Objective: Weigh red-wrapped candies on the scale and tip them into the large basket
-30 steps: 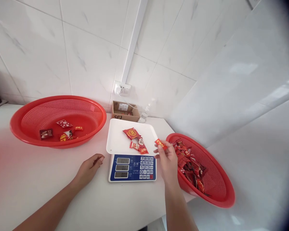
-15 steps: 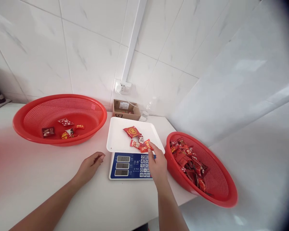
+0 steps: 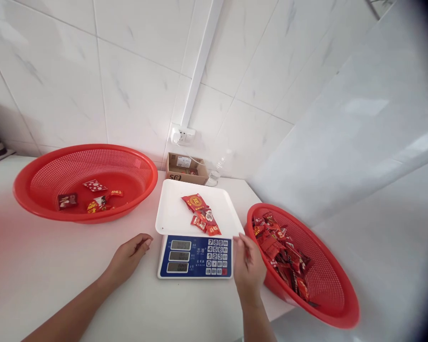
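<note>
Wrapped sweets: a cluster of red packets (image 3: 195, 202) lies on my white weighing tray (image 3: 174, 209), right of its middle, the pieces touching or overlapping; one bears a white oval, another yellow lettering.
Scale: the tray sits on top of the scale (image 3: 199, 256), whose blue front has three displays and a keypad facing me; the digits are too faint to read surely.
Right hand: my right hand (image 3: 248, 270) is just beside the tray's near right corner, fingers bent; some red shows between them, but I cannot tell whether I am gripping a packet.
Left hand: my left hand (image 3: 130, 254) is left of the scale, fingers loosely curled, thumb and fingertips together, with nothing visible in them.
Right basket: a red basket (image 3: 333, 285) beside my right hand, holding a heap of sweets (image 3: 281, 247).
Left basket: another red basket (image 3: 28, 202) with a few packets on its bottom.
Behind the tray: a cardboard box (image 3: 187, 179) and a clear bottle (image 3: 214, 178), below a wall socket (image 3: 183, 136).
</note>
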The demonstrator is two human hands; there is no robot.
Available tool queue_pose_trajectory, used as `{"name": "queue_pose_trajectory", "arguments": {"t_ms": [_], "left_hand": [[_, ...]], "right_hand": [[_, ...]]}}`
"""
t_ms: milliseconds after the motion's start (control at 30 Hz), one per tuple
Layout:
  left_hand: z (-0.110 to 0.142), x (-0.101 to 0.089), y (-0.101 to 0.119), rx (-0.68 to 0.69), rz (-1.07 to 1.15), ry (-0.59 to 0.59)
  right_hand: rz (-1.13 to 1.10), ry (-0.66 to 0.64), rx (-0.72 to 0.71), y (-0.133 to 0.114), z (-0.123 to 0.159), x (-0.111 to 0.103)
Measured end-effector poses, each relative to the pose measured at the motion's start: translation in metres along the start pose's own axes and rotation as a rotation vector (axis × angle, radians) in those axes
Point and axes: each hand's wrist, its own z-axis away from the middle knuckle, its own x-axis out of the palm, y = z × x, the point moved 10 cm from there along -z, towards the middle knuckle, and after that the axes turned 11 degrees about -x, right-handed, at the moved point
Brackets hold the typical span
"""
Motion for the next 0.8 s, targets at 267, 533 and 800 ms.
{"name": "queue_pose_trajectory", "arguments": {"t_ms": [267, 533, 800], "left_hand": [[0.000, 0.001, -0.001, -0.019, -0.018, 0.012], [0.001, -0.003, 0.003, -0.013, -0.054, 0.054], [0.031, -0.043, 0.029, 0.117, -0.086, 0.368]], "right_hand": [[0.050, -0.105, 0.474, 0.109, 0.074, -0.021], [-0.137, -0.111, 0.613, 0.145, 0.083, -0.001], [-0.124, -0.107, 0.613, 0.145, 0.081, -0.002]]}}
